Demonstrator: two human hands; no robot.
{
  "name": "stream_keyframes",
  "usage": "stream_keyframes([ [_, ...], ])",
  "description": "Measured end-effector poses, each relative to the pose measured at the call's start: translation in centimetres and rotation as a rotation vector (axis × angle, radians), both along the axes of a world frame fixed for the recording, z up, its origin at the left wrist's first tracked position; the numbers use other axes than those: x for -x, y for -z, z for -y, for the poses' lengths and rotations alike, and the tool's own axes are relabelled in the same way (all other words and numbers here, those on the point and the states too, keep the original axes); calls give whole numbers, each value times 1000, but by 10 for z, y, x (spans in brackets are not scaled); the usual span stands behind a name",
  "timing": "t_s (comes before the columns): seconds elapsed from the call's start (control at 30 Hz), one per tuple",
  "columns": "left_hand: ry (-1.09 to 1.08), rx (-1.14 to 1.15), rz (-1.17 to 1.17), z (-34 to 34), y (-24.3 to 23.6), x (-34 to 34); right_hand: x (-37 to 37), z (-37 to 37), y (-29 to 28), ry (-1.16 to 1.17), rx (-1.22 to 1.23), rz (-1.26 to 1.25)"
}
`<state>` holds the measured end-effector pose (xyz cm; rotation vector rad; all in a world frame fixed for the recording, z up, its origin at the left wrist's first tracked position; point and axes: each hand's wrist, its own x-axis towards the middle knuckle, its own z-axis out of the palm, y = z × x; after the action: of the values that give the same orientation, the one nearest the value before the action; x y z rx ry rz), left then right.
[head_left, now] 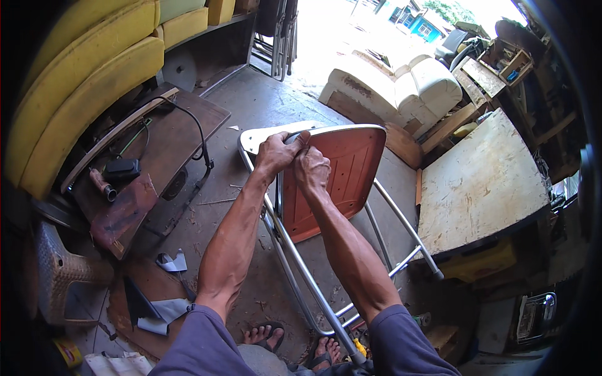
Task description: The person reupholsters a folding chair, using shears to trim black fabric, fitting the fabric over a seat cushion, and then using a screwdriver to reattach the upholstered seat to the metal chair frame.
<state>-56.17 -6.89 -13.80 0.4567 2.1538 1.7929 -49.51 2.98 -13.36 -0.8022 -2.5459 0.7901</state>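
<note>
A chair with a tubular metal frame (409, 227) lies tipped, its reddish-brown panel (342, 188) facing me and a white pad edge (256, 138) showing behind. My left hand (276, 152) is closed at the panel's top left corner, its thumb on a small grey piece at the edge. My right hand (311, 166) is closed just beside it against the panel's upper left part; what its fingers hold is hidden.
Yellow foam cushions (94, 94), a low wooden table (200, 116) with tools and a woven plastic stool (66, 269) are on the left. A white sofa (417, 88), wood scraps and a pale board (476, 182) are on the right. Fabric offcuts (166, 313) lie below.
</note>
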Motion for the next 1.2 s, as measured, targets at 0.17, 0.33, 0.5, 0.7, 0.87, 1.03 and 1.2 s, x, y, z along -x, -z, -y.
stream_keyframes([
  [0.17,91,-101,-91,4,18,3,6,-12,11,21,333,-25],
  [0.33,99,-335,-59,10,31,-9,-5,-20,-5,-78,868,-52],
  [0.5,54,-305,-8,5,27,-6,-3,-25,-10,-145,757,-6],
  [0.7,-58,-257,-128,-17,70,25,-26,-56,-21,-349,308,40],
  [0.87,-104,-132,-197,4,40,14,-183,-100,-106,-498,23,258],
  [1.03,16,-244,-134,-12,53,26,-430,-169,-88,-31,94,154],
  [1.2,39,-216,-179,-5,46,26,-629,-112,103,261,218,282],
])
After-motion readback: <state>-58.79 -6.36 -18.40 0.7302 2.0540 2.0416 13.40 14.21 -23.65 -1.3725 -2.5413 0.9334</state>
